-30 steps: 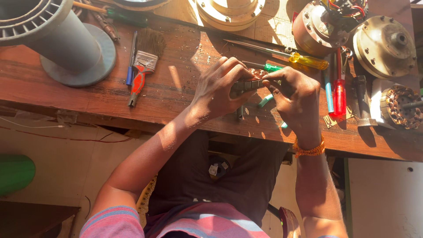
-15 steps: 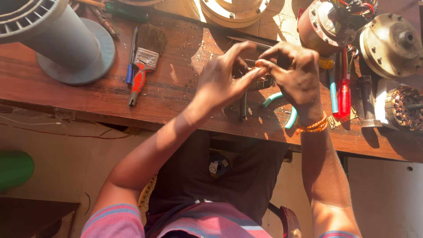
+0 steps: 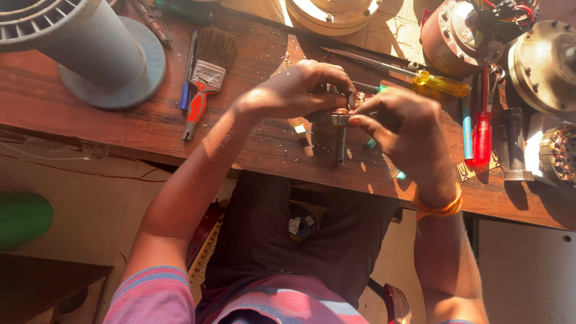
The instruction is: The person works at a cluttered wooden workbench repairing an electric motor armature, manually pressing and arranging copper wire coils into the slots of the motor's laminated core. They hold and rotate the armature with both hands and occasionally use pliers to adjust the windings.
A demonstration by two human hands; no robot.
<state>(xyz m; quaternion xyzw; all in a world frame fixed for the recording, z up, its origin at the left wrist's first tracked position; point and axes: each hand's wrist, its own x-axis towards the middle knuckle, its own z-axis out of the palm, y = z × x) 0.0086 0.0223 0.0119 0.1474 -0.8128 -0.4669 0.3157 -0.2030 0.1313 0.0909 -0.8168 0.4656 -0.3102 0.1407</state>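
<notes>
Step in hand: both hands meet over the wooden bench (image 3: 90,129) and work a small copper-wound part (image 3: 345,111), which looks like picking at or seating its fine wire.
Left hand (image 3: 294,90): curled from 9 o'clock, its fingertips pressed together in a pinch on the part's upper edge.
Right hand (image 3: 405,129): comes in from 3 o'clock, thumb and forefinger nipped on the same part or its wire; which of the two I cannot tell.
Where the part is: between the two hands, held just above the bench's middle, over a dark metal rod (image 3: 341,147) lying at 6 o'clock of it.
Next move, as a judgement: it calls for a steady, light pinch, since thin wire kinks or snaps easily.
Materials: bench of scarred reddish wood strewn with fine shavings; part of shiny copper and dull grey metal.
Nearby at 9 o'clock: a paintbrush (image 3: 204,81) with a red handle and stiff dark bristles.
At 2 o'clock: a screwdriver (image 3: 441,83) with a clear yellow handle.
At 3 o'clock: a red-handled screwdriver (image 3: 482,135), smooth plastic.
At 10 o'clock: a grey ribbed cylinder (image 3: 90,45) on a round flat base.
</notes>
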